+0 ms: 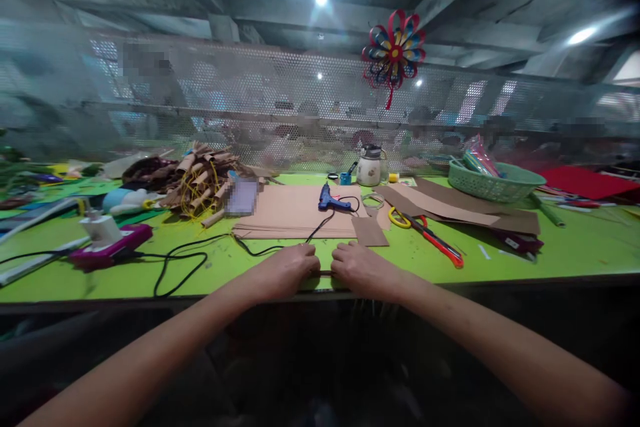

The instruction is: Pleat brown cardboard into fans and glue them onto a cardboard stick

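Note:
At the near edge of the green table, my left hand [290, 269] and my right hand [365, 269] are side by side, a small gap apart, with fingers curled closed. A thin brown paper strip [325, 273] shows in the gap and runs into both hands; its ends are hidden in my fingers. Just beyond lie a small brown card piece [371, 231] and a stack of brown cardboard sheets [280, 210]. A blue glue gun [333, 200] rests on the sheets, its black cord trailing left.
On the right are yellow-handled scissors [400, 217], an orange-red cutter [443, 248] and a green basket [495, 181]. A purple power strip [111, 248] and a pile of rolled brown paper [197, 183] lie left. A white jug [369, 168] stands behind, before a mesh partition [250, 90].

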Tool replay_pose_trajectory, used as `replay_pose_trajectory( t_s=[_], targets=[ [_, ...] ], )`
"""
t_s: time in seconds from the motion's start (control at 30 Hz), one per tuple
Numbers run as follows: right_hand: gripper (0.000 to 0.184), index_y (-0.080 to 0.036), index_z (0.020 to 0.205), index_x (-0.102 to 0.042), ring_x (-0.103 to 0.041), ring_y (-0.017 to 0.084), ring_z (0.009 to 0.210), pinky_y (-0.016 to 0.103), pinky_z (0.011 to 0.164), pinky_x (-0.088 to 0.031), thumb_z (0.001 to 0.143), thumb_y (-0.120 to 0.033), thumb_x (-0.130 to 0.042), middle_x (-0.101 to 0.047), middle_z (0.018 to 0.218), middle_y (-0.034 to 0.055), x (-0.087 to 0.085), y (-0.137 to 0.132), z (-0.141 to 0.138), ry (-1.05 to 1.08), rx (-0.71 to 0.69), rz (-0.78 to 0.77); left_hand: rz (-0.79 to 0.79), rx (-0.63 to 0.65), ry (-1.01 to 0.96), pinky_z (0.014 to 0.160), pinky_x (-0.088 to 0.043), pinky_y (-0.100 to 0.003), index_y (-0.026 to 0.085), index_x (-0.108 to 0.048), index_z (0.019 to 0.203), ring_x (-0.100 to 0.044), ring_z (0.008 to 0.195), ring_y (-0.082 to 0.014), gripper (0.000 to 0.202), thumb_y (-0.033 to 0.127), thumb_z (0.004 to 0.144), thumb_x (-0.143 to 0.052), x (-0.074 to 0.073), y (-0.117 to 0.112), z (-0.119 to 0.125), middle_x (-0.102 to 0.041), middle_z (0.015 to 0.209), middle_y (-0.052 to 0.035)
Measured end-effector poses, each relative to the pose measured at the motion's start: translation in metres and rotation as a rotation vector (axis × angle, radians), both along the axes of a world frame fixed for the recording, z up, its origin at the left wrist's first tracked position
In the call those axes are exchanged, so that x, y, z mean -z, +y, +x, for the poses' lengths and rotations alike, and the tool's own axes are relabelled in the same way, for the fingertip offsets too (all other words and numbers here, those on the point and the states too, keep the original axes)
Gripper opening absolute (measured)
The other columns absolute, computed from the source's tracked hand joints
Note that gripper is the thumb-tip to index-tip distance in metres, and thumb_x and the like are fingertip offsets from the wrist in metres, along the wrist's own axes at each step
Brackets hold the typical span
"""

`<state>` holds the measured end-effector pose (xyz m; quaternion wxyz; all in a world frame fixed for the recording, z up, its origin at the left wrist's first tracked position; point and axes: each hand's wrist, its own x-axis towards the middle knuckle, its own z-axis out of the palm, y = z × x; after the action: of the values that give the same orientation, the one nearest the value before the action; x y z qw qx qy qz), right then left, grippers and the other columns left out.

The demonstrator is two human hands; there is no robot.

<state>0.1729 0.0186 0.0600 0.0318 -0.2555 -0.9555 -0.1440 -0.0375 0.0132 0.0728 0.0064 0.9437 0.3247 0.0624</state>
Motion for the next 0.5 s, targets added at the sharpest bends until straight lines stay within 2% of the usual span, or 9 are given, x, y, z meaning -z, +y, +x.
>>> replay_pose_trajectory(
  t_s=[0.13, 0.27, 0.5],
  targets=[
    [0.005, -0.013, 0.088, -0.057, -0.048, 0.020, 0.081, 0.031, 0.069, -0.035, 0.084, -0.014, -0.054, -0.057, 0.084, 0.0071, 0.009, 0.004, -0.016, 0.072, -0.036, 0.015, 0.063, -0.037, 0.023, 0.067, -0.038, -0.027, 0.015, -0.059, 0.085, -0.051, 0.074, -0.0171, 0.014, 0.012, 0.088, -0.045, 0.011, 0.003, 0.003, -0.055, 0.085, -0.0063],
    [0.005, -0.014, 0.086, -0.056, -0.046, 0.020, 0.082, 0.029, 0.069, -0.036, 0.083, -0.011, -0.053, -0.055, 0.084, 0.0077, 0.014, 0.005, -0.014, 0.129, -0.037, -0.009, 0.125, -0.031, 0.005, 0.066, -0.038, -0.028, 0.015, -0.056, 0.082, -0.048, 0.073, -0.0174, 0.013, 0.013, 0.088, -0.044, 0.021, 0.005, 0.000, -0.054, 0.083, -0.0062],
    [0.013, -0.014, 0.090, -0.056, -0.045, 0.020, 0.086, 0.029, 0.071, -0.039, 0.080, -0.006, -0.052, -0.054, 0.090, 0.0078, 0.010, 0.001, 0.002, 0.130, -0.045, -0.074, 0.058, 0.036, -0.054, 0.075, -0.038, -0.028, 0.017, -0.056, 0.097, -0.047, 0.085, -0.0181, 0.024, 0.003, 0.082, -0.044, 0.019, -0.002, -0.014, -0.050, 0.093, -0.0056]
  ],
)
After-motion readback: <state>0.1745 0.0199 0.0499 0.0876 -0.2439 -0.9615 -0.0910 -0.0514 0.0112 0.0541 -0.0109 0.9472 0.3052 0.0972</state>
